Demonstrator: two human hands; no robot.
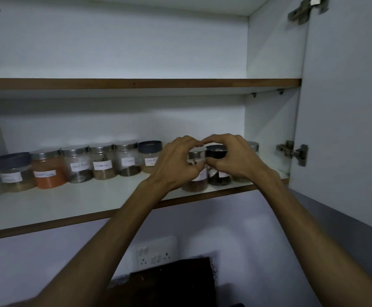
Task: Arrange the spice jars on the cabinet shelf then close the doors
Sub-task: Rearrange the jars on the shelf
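Row of jars (102, 166) along the lower shelf (87, 200), two nearer its front edge, perhaps another behind.

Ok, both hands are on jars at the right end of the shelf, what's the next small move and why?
Probably slide the two held jars back toward the rear wall. The left hand holds the silver-lidded jar and the right hand the black-lidded jar; both stand nearer the shelf edge than the row of jars at left.
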